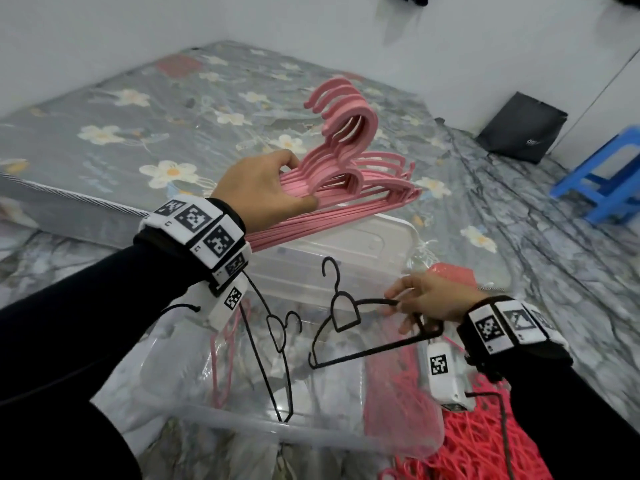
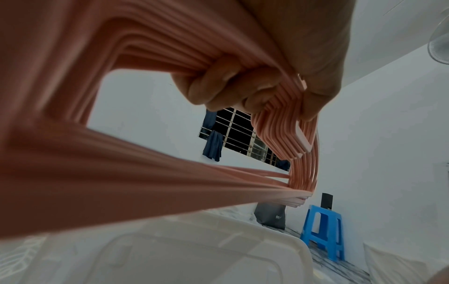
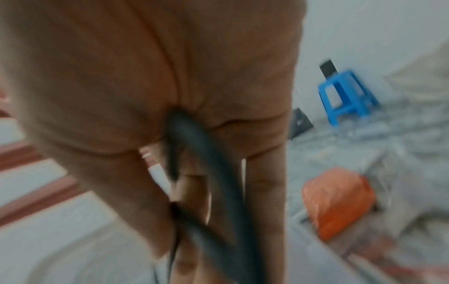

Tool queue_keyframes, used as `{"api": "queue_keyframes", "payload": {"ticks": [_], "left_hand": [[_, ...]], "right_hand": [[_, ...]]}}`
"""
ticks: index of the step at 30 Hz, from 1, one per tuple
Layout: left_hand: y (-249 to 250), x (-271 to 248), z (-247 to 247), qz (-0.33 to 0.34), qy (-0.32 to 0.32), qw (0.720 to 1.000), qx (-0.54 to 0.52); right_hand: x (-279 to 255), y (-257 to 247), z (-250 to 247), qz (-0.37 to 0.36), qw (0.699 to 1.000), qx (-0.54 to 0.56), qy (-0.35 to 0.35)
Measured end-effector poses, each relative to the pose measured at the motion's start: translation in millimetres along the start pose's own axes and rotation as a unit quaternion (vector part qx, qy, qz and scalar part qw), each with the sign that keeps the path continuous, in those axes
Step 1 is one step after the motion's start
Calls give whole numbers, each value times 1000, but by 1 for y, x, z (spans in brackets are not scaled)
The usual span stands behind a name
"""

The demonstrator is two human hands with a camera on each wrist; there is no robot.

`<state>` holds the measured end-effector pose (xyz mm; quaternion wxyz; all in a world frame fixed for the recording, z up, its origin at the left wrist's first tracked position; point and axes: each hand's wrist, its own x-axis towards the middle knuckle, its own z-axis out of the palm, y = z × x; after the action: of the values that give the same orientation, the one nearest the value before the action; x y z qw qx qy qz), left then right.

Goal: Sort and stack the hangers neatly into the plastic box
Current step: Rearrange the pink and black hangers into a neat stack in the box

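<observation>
Head view: my left hand point(image 1: 263, 188) has a whole bundle of flat pink plastic hangers point(image 1: 346, 161) squeezed together, hooks lined up and pointing up, held above the lid end of the clear plastic box point(image 1: 242, 424). My right hand point(image 1: 429, 299) is pinching one thin black wire hanger point(image 1: 363, 327) by its shoulder, hovering over the open box. Inside the box I can see another black wire hanger point(image 1: 273, 344) and a skinny pink one point(image 1: 225, 362) leaning along the wall, so I'd say it's barely started filling. A messy pile of bright coral-red hangers point(image 1: 485, 438) sits on the floor just right of the box, still unsorted. Lots left, I reckon.

Left wrist view: fingers point(image 2: 218, 84) curled tight round the pink stack, thumb clamping the other side. The hangers look smooth, matte and nest really neatly. Blue plastic stool point(image 2: 323, 230) by the wall.

Right wrist view: pretty blurry, but the black wire runs through my palm with fingers point(image 3: 264, 173) wrapped on it. It's thin, rounded, looks rubbery-coated. An orange wrapped packet point(image 3: 337, 201) sits beyond.
</observation>
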<state>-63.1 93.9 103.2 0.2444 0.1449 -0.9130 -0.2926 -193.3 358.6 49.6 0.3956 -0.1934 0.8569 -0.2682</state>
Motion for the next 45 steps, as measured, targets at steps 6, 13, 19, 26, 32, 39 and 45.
{"api": "queue_keyframes", "payload": {"ticks": [6, 13, 19, 26, 32, 39, 45], "left_hand": [[0, 2, 2, 2, 7, 1000, 4], [-7, 5, 5, -2, -3, 1000, 5], [-19, 1, 0, -21, -9, 1000, 11], [-26, -8, 7, -29, -24, 999, -9], [-20, -13, 10, -36, -47, 995, -77], [-18, -16, 12, -44, -80, 991, -95], [-17, -18, 17, -14, -79, 995, -65]], "right_hand": [[1, 38, 2, 29, 893, -418, 164], [3, 20, -20, -113, 917, -304, 232], [-7, 5, -54, -282, 918, 0, 280], [8, -10, -45, -313, 882, 152, 316], [23, -22, -36, -312, 853, 145, 392], [35, -32, -19, -323, 836, 105, 431], [28, -48, -4, -384, 805, -232, 388]]}}
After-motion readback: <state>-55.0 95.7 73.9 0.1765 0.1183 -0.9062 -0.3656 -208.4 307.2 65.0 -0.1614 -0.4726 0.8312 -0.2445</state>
